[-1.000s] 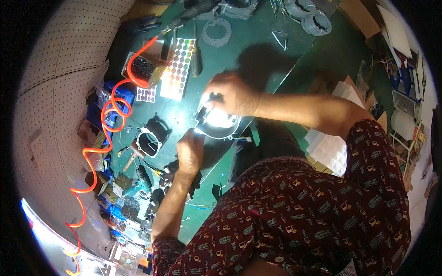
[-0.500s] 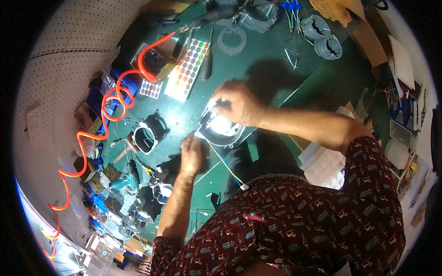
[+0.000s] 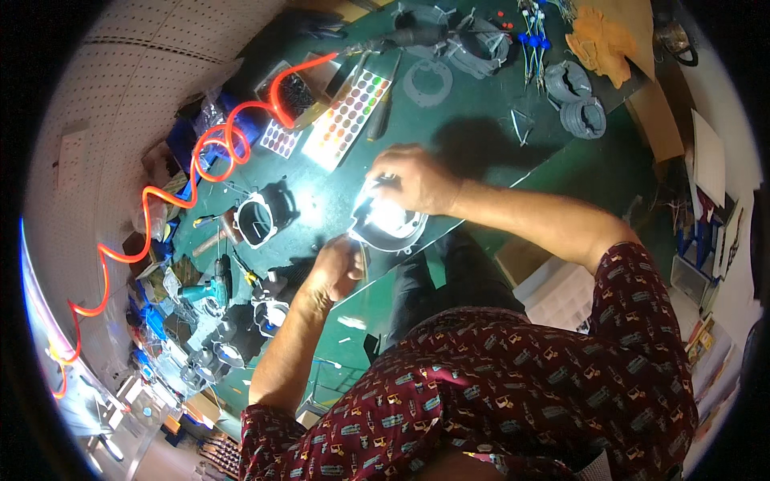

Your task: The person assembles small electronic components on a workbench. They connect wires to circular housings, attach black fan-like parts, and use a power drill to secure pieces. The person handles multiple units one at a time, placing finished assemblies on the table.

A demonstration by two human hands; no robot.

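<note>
Right hand (image 3: 415, 183): closed over the upper side of a round lamp-like housing (image 3: 399, 240), fingers reaching in toward the bright middle, so I log it as gripping. Left hand (image 3: 337, 268): fingers curled, just beside the housing's left edge; I can't tell from here whether they pinch anything thin or are just folded.

The housing is in front of the person's body, at the near edge of the green table (image 3: 491, 90). Held up or resting on it, I can't say.

My read of the step: right hand steadies the part while the left works at its edge. I'd judge the next move calls for a firm right grip, no twist, and fine fingertip control on the left.

Orientation: open face looks up toward the camera, probably a bit tilted; glare hides the inside. Roughly round, so I get no clear long axis. A small lug sticks out at the lower rim.

Further out: a similar ring housing (image 3: 271, 224) to the left, drill (image 3: 216, 290) below that, sticker sheet (image 3: 345, 120) and screwdriver (image 3: 379, 120) beyond the hands, coiled orange hose (image 3: 277, 100) at left, grey ring parts (image 3: 582, 120) far right.
</note>
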